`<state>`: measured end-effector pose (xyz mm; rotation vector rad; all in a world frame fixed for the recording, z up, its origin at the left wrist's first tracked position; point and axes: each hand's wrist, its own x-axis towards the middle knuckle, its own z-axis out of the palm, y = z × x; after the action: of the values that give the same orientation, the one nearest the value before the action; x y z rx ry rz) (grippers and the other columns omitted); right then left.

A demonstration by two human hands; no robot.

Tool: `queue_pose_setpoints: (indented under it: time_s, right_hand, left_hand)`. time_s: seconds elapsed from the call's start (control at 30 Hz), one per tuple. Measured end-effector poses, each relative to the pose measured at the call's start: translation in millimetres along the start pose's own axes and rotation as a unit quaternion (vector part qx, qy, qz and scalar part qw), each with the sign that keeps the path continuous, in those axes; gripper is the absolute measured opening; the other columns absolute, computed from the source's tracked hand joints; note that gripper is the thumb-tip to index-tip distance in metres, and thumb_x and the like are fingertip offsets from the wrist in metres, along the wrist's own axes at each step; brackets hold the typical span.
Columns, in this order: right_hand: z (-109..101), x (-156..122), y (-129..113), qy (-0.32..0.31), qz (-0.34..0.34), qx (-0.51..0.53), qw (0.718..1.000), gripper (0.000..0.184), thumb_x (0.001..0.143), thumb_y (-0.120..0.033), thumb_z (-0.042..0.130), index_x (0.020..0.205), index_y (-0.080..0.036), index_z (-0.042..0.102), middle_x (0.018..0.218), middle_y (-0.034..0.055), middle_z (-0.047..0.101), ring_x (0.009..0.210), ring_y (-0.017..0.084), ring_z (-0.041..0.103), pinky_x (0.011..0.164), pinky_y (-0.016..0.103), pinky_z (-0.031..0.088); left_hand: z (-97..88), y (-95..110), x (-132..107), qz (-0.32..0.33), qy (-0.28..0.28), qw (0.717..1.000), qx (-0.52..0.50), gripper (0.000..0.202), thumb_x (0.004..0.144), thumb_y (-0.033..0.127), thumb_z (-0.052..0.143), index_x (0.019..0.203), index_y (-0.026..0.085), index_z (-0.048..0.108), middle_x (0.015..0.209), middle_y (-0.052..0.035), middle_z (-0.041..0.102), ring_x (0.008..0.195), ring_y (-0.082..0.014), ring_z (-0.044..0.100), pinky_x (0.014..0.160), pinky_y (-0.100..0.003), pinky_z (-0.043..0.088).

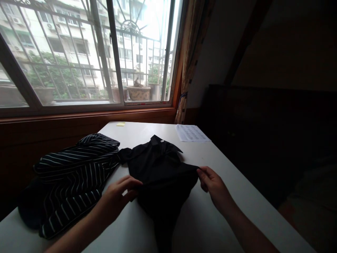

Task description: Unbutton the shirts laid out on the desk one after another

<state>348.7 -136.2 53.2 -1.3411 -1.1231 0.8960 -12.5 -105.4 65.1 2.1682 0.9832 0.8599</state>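
A black collared shirt (pixel 158 168) lies crumpled in the middle of the white table (pixel 210 218), its collar toward the window. My left hand (pixel 119 195) rests on the shirt's near left edge, fingers curled and pinching the fabric. My right hand (pixel 212 184) pinches the shirt's right edge between thumb and fingers. Part of the shirt hangs toward me over the table's near side.
A dark striped garment (pixel 71 175) lies heaped at the left of the table, touching the black shirt. A printed paper sheet (pixel 191 133) and a yellow sticky note (pixel 120 123) lie near the far edge. A barred window (pixel 86 52) and curtain (pixel 193 52) stand behind.
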Motion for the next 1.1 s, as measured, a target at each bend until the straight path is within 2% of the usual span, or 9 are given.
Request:
queue_pose_setpoints:
  time_s: [0.2, 0.4, 0.5, 0.63, 0.8, 0.87, 0.93, 1.0, 1.1]
  right_hand:
    - [6.4, -10.1, -5.2, -0.152, 0.021, -0.019, 0.988, 0.032, 0.088, -0.050, 0.065, 0.089, -0.017, 0.067, 0.070, 0.0009, 0.063, 0.067, 0.016, 0.057, 0.066, 0.030, 0.046]
    - [34.1, -28.0, 11.2, -0.136, 0.113, 0.242, 0.954, 0.022, 0.090, -0.043, 0.066, 0.087, -0.022, 0.058, 0.061, -0.0065, 0.057, 0.058, 0.011, 0.054, 0.083, 0.043, 0.053]
    - [45.0, -32.8, 9.2, -0.146, 0.122, 0.306, 0.933, 0.022, 0.090, -0.043, 0.065, 0.101, -0.027, 0.055, 0.086, -0.0005, 0.070, 0.088, 0.020, 0.067, 0.090, 0.052, 0.052]
    - [54.1, -37.4, 20.8, -0.203, 0.040, 0.186, 0.961, 0.041, 0.088, -0.039, 0.069, 0.123, -0.030, 0.049, 0.132, 0.0079, 0.061, 0.131, 0.026, 0.051, 0.107, 0.051, 0.041]
    - [50.2, -43.2, 50.8, -0.198, -0.040, -0.001, 0.979, 0.037, 0.087, -0.030, 0.068, 0.118, -0.031, 0.050, 0.131, 0.0067, 0.060, 0.125, 0.025, 0.055, 0.106, 0.048, 0.042]
    - [48.6, -45.7, 54.3, -0.216, -0.089, -0.123, 0.964, 0.023, 0.084, -0.029, 0.070, 0.104, -0.027, 0.058, 0.122, 0.0066, 0.064, 0.119, 0.027, 0.057, 0.105, 0.048, 0.043]
    - [51.2, -48.0, 53.1, -0.235, -0.148, -0.233, 0.932, 0.027, 0.079, -0.029, 0.075, 0.103, -0.026, 0.064, 0.119, 0.0072, 0.064, 0.118, 0.030, 0.054, 0.104, 0.048, 0.042]
    - [58.1, -49.5, 50.8, -0.234, -0.183, -0.308, 0.904, 0.037, 0.078, -0.027, 0.076, 0.113, -0.027, 0.065, 0.121, 0.0075, 0.063, 0.116, 0.030, 0.052, 0.103, 0.048, 0.042]
    - [69.7, -48.9, 50.7, -0.219, -0.210, -0.391, 0.869, 0.027, 0.085, -0.018, 0.066, 0.110, -0.026, 0.067, 0.113, 0.0073, 0.064, 0.105, 0.028, 0.055, 0.096, 0.047, 0.045]
  left_hand:
    - [-47.2, 11.0, 0.5, -0.036, 0.027, 0.997, -0.070, 0.020, 0.095, 0.034, 0.058, 0.104, 0.022, 0.072, 0.095, -0.0064, 0.068, 0.082, -0.0197, 0.063, 0.069, -0.026, 0.050]
    - [-48.7, -5.1, -4.0, 0.032, 0.177, 0.973, 0.146, 0.020, 0.096, 0.036, 0.053, 0.102, 0.028, 0.071, 0.111, -0.0058, 0.058, 0.099, -0.0237, 0.058, 0.087, -0.034, 0.048]
    - [-40.8, -21.7, -6.9, -0.011, 0.162, 0.967, 0.198, 0.023, 0.097, 0.040, 0.049, 0.104, 0.026, 0.065, 0.107, -0.0059, 0.057, 0.087, -0.0218, 0.060, 0.076, -0.032, 0.049]
    - [-29.2, -34.3, -14.8, -0.095, 0.062, 0.980, 0.161, 0.023, 0.099, 0.042, 0.044, 0.093, 0.023, 0.056, 0.081, -0.0013, 0.060, 0.067, -0.0180, 0.059, 0.062, -0.027, 0.047]
    - [-19.8, -35.0, -40.9, -0.086, -0.052, 0.983, 0.156, 0.027, 0.097, 0.043, 0.050, 0.086, 0.021, 0.061, 0.085, -0.0041, 0.064, 0.079, -0.0202, 0.061, 0.072, -0.030, 0.050]
    - [-13.1, -35.9, -55.6, -0.056, -0.088, 0.983, 0.154, 0.018, 0.091, 0.038, 0.062, 0.103, 0.026, 0.065, 0.111, -0.0060, 0.064, 0.102, -0.0241, 0.060, 0.088, -0.035, 0.050]
    - [-2.5, -37.8, -68.6, -0.036, -0.115, 0.979, 0.163, 0.046, 0.078, 0.032, 0.076, 0.121, 0.033, 0.061, 0.131, -0.0054, 0.056, 0.118, -0.0281, 0.053, 0.098, -0.040, 0.048]
    - [10.6, -39.3, -76.7, -0.025, -0.137, 0.972, 0.188, 0.066, 0.068, 0.024, 0.083, 0.128, 0.037, 0.058, 0.136, -0.0046, 0.054, 0.123, -0.0304, 0.049, 0.101, -0.043, 0.046]
    - [28.0, -39.6, -77.8, -0.011, -0.147, 0.961, 0.235, 0.053, 0.072, 0.009, 0.073, 0.118, 0.034, 0.063, 0.123, -0.0035, 0.062, 0.113, -0.0274, 0.054, 0.096, -0.039, 0.047]
